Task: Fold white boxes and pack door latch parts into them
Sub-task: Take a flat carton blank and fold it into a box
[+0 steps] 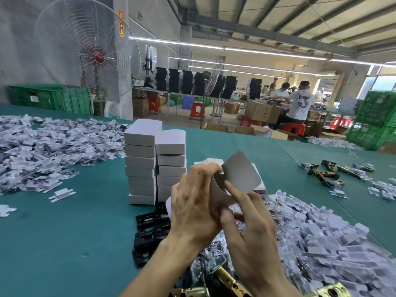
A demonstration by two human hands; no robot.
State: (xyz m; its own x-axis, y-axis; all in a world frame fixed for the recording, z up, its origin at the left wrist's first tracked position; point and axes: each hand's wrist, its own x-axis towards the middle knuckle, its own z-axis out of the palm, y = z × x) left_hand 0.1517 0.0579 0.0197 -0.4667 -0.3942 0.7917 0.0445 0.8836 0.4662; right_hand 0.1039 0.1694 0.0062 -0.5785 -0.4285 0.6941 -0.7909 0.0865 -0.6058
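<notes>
cardboard box blank [239, 173] (half folded) | left hand [192, 211] fingers curled round it | right hand [252, 230] fingers pinching its flap

Matt grey cardboard box blank [240, 172], shiny brass-coloured metal latches [325, 173], matt green table cover [75, 221].

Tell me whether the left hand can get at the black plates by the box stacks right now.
Probably yes: the black plates lie uncovered just beside the left hand, nothing between. But it grips the box blank with the right hand and must let go first.
</notes>
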